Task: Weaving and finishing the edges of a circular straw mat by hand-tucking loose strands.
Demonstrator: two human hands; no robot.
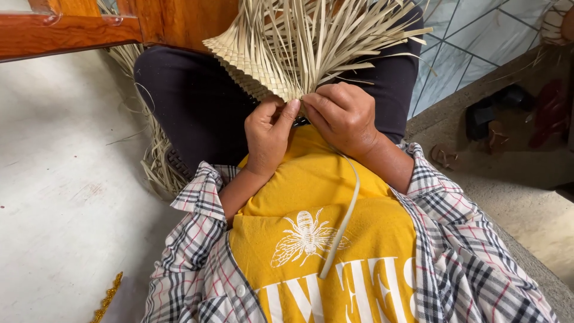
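Woven palm-leaf piece (263, 57) sits over the person's lap, on dark trousers (197, 101). Finished part is a flat, tight diagonal plait, pale straw colour, pointed corner toward the left. Loose unwoven strips (335, 30) fan up and right from it, thin, flat, stiff-looking.

Left hand (267, 134): fingers curled, thumb pressed up against the lower edge of the weave, pinching a strip end there. Right hand (344, 116): fingers folded in, knuckles up, gripping the same lower edge just beside the left thumb. Both hands touch each other and the weave.

Printed stuff: yellow shirt (311, 185) carries a white bee graphic (305, 236) mid-chest, with a row of large white block letters below it, cut off by the frame bottom. Open plaid overshirt (454, 239), white/black/red check, sleeves rolled. A thin pale cord (347, 215) runs from under the right hand down across the shirt.

Surroundings: glossy reddish wood furniture (66, 30) top left, more dry strips (156, 161) piled beside the left leg, smooth pale floor (60, 179), sandals (496, 119) on the lower concrete step at right, gold bead trim (107, 296) bottom left.
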